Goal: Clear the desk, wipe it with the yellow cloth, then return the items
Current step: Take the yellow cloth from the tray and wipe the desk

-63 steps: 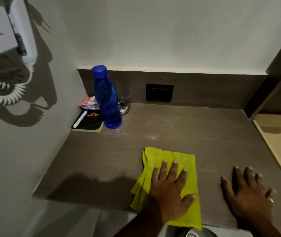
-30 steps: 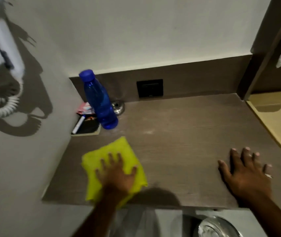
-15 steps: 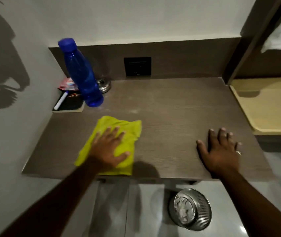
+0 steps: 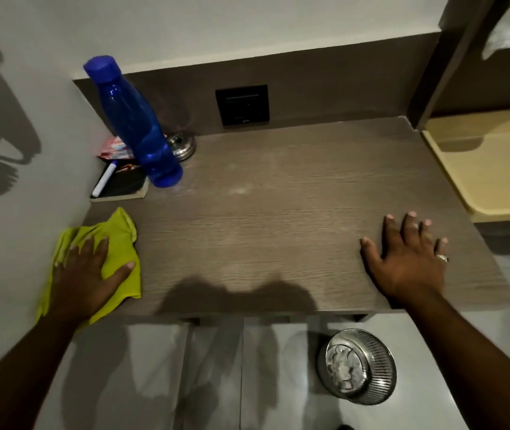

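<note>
My left hand (image 4: 87, 274) presses flat on the yellow cloth (image 4: 117, 240) at the front left corner of the brown wooden desk (image 4: 278, 218), right against the left wall. My right hand (image 4: 408, 262) lies flat and spread on the desk's front right part, holding nothing. A blue bottle (image 4: 135, 125) stands at the back left corner. Beside it lie a dark notepad (image 4: 123, 186) with a white pen (image 4: 104, 180), a colourful packet (image 4: 115, 148) and a small metal dish (image 4: 182, 145).
A black wall socket (image 4: 242, 105) sits in the desk's back panel. A pale yellow surface (image 4: 492, 169) adjoins the desk on the right. A metal mesh bin (image 4: 359, 364) stands on the tiled floor below the desk's front edge.
My left hand has slid the yellow cloth leftward from the front middle to the front left corner by the wall. My right hand has stayed flat on the desk.
</note>
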